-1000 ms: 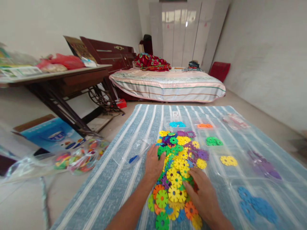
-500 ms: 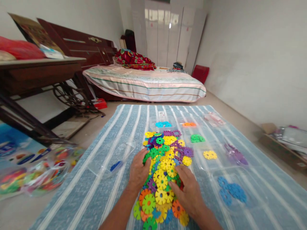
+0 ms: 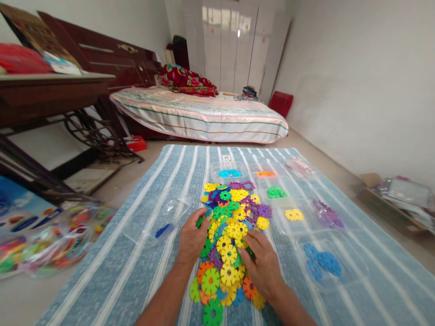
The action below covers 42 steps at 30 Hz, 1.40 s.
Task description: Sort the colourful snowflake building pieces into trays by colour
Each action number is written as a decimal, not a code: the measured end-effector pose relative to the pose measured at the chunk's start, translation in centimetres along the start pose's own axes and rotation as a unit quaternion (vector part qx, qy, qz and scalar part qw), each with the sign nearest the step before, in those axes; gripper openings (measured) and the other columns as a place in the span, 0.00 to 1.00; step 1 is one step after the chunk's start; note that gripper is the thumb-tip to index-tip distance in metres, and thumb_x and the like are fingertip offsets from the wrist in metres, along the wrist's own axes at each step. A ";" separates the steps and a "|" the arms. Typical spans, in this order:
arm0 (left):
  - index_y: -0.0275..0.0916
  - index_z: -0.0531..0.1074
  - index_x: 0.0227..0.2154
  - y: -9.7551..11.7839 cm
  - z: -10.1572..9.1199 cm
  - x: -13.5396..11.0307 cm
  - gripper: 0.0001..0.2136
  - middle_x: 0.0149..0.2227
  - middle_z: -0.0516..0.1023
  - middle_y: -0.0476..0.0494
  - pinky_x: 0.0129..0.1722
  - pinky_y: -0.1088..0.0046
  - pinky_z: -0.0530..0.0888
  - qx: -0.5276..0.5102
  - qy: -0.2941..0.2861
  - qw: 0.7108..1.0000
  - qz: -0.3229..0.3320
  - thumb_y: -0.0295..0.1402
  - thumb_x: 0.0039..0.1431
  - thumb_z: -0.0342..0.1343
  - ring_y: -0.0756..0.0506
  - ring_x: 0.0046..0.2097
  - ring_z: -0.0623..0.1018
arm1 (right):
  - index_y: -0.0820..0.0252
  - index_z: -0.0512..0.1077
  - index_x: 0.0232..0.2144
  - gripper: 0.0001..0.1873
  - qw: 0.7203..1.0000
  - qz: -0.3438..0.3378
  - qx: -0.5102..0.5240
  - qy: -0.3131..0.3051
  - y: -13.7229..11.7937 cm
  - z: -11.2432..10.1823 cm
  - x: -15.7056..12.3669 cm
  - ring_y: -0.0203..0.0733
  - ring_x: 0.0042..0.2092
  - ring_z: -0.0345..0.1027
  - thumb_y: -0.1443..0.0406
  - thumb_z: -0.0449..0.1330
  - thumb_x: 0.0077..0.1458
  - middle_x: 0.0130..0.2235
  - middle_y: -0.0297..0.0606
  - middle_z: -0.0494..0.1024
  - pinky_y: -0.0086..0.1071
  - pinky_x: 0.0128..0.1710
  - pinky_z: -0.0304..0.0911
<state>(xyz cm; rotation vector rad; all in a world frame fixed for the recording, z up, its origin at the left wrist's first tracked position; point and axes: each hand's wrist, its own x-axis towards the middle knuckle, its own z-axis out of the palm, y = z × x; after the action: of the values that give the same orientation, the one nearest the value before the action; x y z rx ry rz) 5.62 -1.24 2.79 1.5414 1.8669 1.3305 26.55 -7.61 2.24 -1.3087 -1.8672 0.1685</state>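
A long heap of notched plastic snowflake discs point(image 3: 229, 255) lies on the striped cloth, in yellow, green, purple, orange and blue. At its left edge my left hand point(image 3: 192, 238) is closed, with a green disc point(image 3: 200, 222) partly visible between the thumb and fingers. A blue disc point(image 3: 208, 213) lies by its fingertips. My right hand point(image 3: 262, 261) rests at the right side of the heap, its thumb and fingers apart, touching the pieces near the yellow discs. Its fingertips partly cover the pieces beneath.
Clear trays hold sorted discs: light blue point(image 3: 229, 173), orange point(image 3: 265, 174), green point(image 3: 277, 193), yellow point(image 3: 294, 215), purple point(image 3: 328, 214) and blue point(image 3: 322, 261). Left of the heap, another clear tray point(image 3: 144, 228) holds dark blue pieces. Bags of colourful pieces point(image 3: 57, 244) lie on the floor at left.
My left hand has closed around a green disc and drawn slightly left of the heap. My right hand has stayed beside the yellow discs. The view has shifted a little.
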 end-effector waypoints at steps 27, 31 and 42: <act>0.42 0.74 0.40 0.2 0.0 0.3 0.14 0.42 0.79 0.46 0.50 0.65 0.72 0.037 -0.001 0.999 0.001 0.39 0.51 0.52 0.43 0.44 0.78 | 0.59 0.72 0.37 0.07 0.989 -0.109 0.000 0.099 -0.2 -4.3 3.0 0.40 0.40 0.71 0.72 0.55 0.58 0.35 0.39 0.77 0.37 0.43 0.67; 0.42 0.73 0.40 0.5 -0.1 0.2 0.14 0.42 0.79 0.46 0.50 0.65 0.72 0.046 -0.004 0.999 0.004 0.38 0.51 0.51 0.44 0.44 0.78 | 0.62 0.72 0.37 0.05 0.962 -0.094 -0.169 0.194 2.5 -7.5 5.2 0.46 0.41 0.71 0.68 0.57 0.58 0.36 0.44 0.78 0.43 0.44 0.66; 0.42 0.74 0.38 -0.2 0.2 0.2 0.12 0.46 0.78 0.44 0.55 0.62 0.69 0.057 0.005 0.997 0.060 0.37 0.52 0.52 0.43 0.50 0.75 | 0.56 0.74 0.37 0.07 0.999 -0.020 -0.028 -0.016 0.0 -1.6 3.7 0.44 0.43 0.70 0.65 0.56 0.57 0.39 0.41 0.76 0.38 0.44 0.68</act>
<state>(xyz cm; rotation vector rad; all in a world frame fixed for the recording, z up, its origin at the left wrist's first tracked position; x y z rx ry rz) 5.59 -0.97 2.58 1.7309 1.9126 1.3041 27.22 -5.06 5.36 -1.3117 -1.9352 0.1174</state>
